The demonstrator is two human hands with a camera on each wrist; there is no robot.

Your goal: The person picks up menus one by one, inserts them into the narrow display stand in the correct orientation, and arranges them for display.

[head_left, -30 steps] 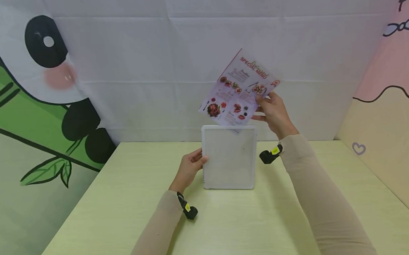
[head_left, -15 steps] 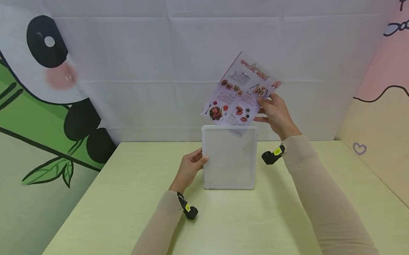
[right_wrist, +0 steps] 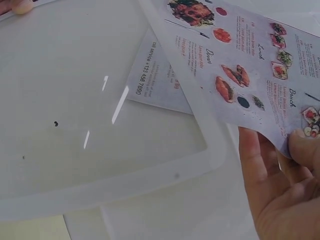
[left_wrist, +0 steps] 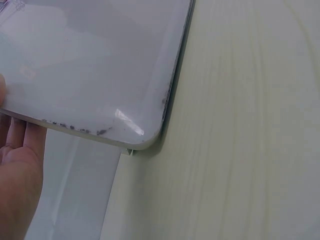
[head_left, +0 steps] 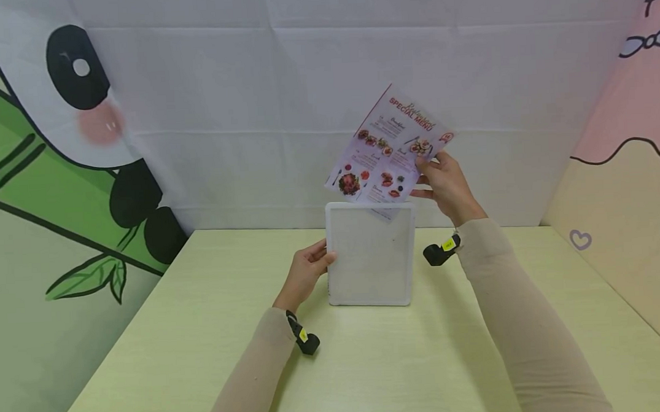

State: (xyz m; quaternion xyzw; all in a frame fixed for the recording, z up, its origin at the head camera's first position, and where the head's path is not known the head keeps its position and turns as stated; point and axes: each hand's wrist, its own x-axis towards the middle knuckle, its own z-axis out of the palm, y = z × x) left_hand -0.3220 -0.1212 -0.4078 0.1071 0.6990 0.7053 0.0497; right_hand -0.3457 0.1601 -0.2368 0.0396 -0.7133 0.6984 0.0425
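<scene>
A white-rimmed display stand with a clear front panel point(head_left: 370, 259) stands upright on the table. My left hand point(head_left: 305, 273) grips its left edge, thumb in front and fingers behind. In the left wrist view the stand's lower corner point(left_wrist: 125, 127) shows dark scuffs along the edge. My right hand point(head_left: 445, 187) pinches a printed menu sheet point(head_left: 385, 145) by its right edge, thumb on the printed face. The menu is tilted above the stand. Its lower corner point(right_wrist: 159, 77) shows through the clear panel, past the top rim, in the right wrist view.
The pale yellow-green table point(head_left: 192, 335) reaches back to a white cloth backdrop point(head_left: 221, 112) close behind the stand. Cartoon-printed panels point(head_left: 103, 197) flank it on the left and right. Each wrist wears a small black camera point(head_left: 309, 343).
My right hand has lowered the menu slightly and shifted it a little right, so its corner sits deeper behind the clear panel. My left hand and the stand stay put.
</scene>
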